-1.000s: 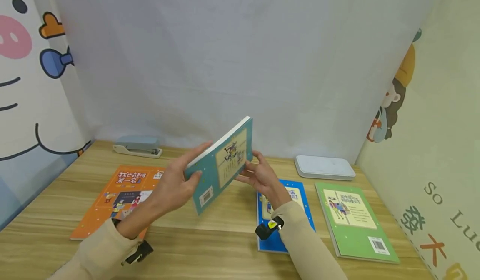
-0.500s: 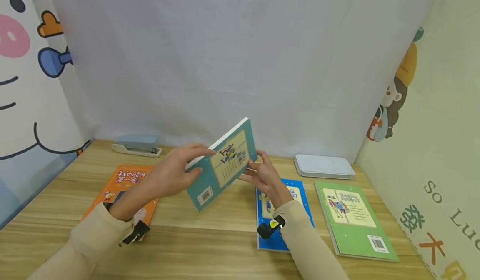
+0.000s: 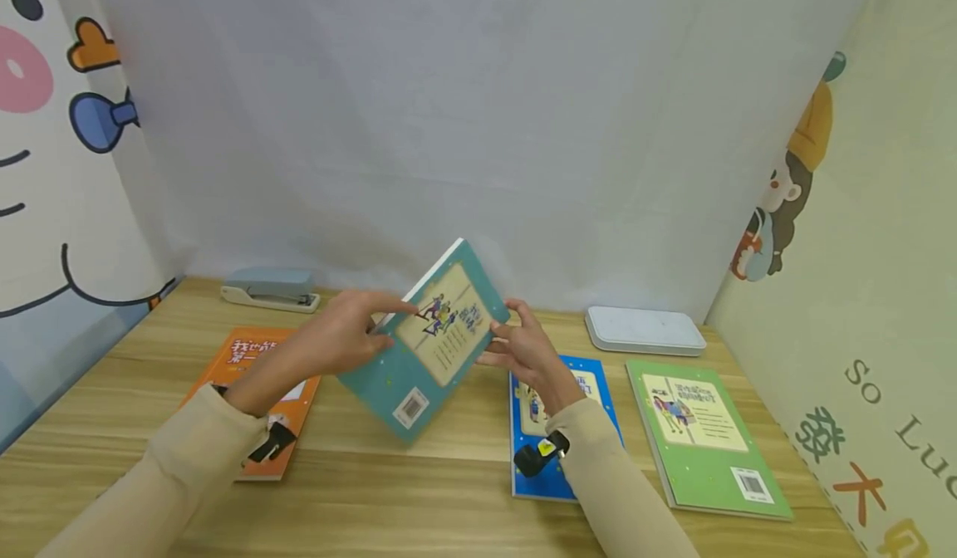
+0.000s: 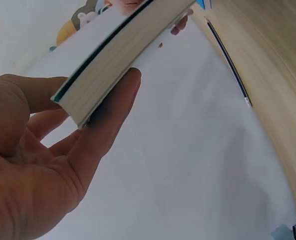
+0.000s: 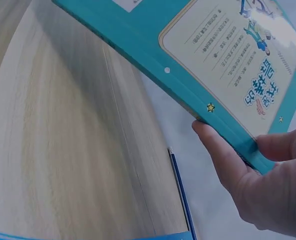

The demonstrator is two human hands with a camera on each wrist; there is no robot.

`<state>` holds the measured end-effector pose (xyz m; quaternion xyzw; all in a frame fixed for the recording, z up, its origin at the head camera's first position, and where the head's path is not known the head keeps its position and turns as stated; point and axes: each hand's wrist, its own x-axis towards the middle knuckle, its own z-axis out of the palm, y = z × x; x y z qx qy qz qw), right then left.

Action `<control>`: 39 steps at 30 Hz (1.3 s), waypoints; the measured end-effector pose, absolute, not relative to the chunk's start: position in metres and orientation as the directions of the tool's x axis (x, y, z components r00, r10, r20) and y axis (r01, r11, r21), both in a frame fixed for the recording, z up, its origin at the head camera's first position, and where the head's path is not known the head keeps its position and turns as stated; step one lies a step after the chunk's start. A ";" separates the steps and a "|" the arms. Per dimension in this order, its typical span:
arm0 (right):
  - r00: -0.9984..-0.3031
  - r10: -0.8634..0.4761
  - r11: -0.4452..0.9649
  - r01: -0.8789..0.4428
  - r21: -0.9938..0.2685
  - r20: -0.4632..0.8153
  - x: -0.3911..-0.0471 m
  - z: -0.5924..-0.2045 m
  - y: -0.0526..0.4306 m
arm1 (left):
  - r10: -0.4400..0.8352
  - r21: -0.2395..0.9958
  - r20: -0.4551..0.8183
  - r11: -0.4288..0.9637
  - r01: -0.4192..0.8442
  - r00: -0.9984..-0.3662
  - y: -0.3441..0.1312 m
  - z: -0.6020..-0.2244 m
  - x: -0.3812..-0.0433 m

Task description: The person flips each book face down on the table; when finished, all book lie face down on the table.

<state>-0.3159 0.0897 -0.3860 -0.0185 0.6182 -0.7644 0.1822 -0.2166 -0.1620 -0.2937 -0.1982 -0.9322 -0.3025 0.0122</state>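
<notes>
A teal book [image 3: 452,334] is held tilted above the table, its back cover with a barcode facing me in the head view. My left hand [image 3: 340,334] grips its upper left edge. In the left wrist view the thumb is on one cover and the fingers [image 4: 110,120] are on the other, beside the white page edges. My right hand [image 3: 527,346] pinches the book at its right, near a spine corner. The right wrist view shows that thumb [image 5: 277,146] on the back cover. The front cover is turned away.
On the wooden table [image 3: 404,500] lie an orange book [image 3: 287,425] partly behind my left arm, a blue book [image 3: 527,487] under my right forearm, and a green book [image 3: 710,433]. A stapler [image 3: 269,288], a white case [image 3: 645,330] and a pencil [image 5: 180,187] are near the back.
The teal book has turned so its back cover faces me more fully, with its upper corner shifting left. My left hand has changed its hold along the edge; the right stays nearly in place.
</notes>
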 end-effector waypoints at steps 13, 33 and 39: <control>-0.953 -0.278 -0.042 0.135 -0.990 -0.118 -0.313 -0.382 0.093 | 0.277 0.684 0.121 0.673 0.283 -0.953 -0.168 -0.307 -0.221; -0.916 -0.385 0.034 0.109 -0.993 -0.113 -0.318 -0.376 0.103 | 0.197 0.861 -0.033 0.503 0.072 -0.980 -0.181 -0.336 -0.221; -0.900 -0.418 0.133 0.076 -0.988 -0.126 -0.319 -0.380 0.102 | 0.161 0.822 -0.100 0.569 0.010 -0.982 -0.179 -0.355 -0.220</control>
